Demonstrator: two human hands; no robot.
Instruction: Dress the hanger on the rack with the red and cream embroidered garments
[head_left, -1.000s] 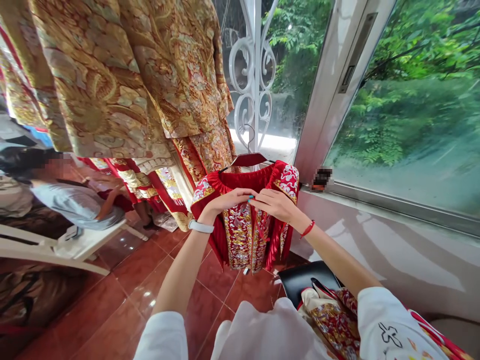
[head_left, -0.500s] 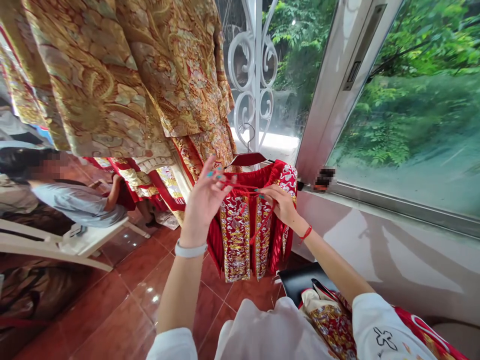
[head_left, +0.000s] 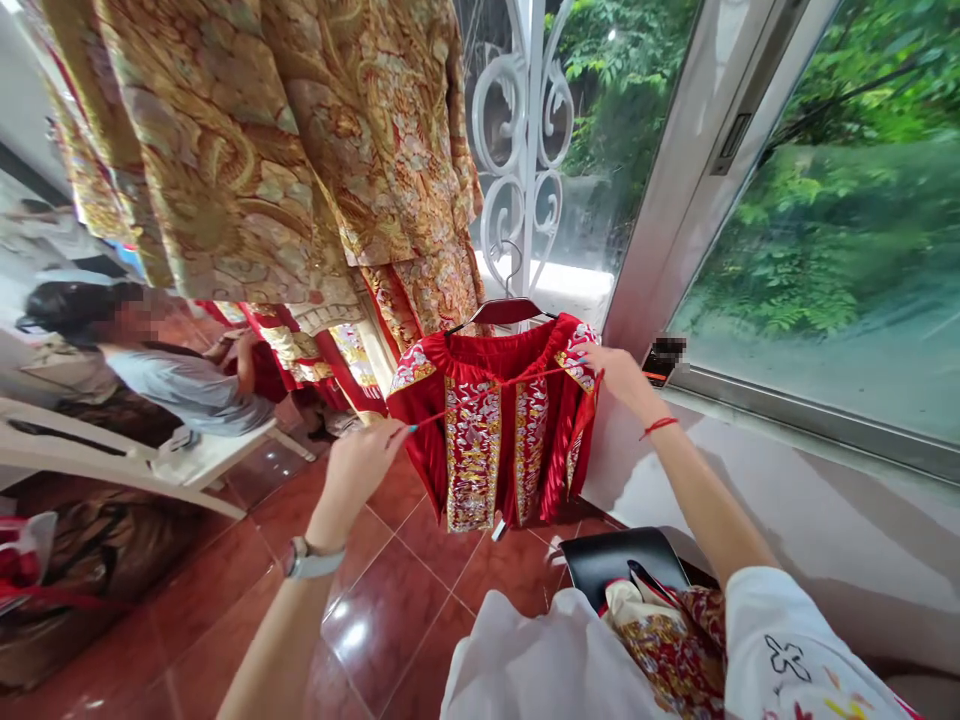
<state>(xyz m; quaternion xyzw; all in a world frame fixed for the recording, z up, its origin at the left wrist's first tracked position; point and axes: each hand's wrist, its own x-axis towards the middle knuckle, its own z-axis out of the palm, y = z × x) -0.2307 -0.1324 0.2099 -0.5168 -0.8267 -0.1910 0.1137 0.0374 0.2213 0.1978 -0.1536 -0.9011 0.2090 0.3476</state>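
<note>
A red embroidered jacket (head_left: 471,455) with gold and silver patterned bands hangs in front of me on a hanger (head_left: 507,311). A thin red drawstring (head_left: 447,411) at its gathered neckline is pulled out to both sides. My left hand (head_left: 361,470) is closed on one end, out to the left of the jacket and lower than the collar. My right hand (head_left: 611,375) pinches the other end beside the right shoulder. The string runs taut across the front of the neck between them.
Gold embroidered garments (head_left: 247,170) hang at the upper left. Behind the jacket stands white scroll ironwork (head_left: 529,130) by a window. A person (head_left: 195,390) sits on a white chair at the left. A black seat (head_left: 622,560) with folded embroidered clothing (head_left: 667,640) is at the lower right.
My hands have moved apart from the middle of the neckline, the left one down and leftward, the right one rightward. The drawstring is now stretched tight between them.
</note>
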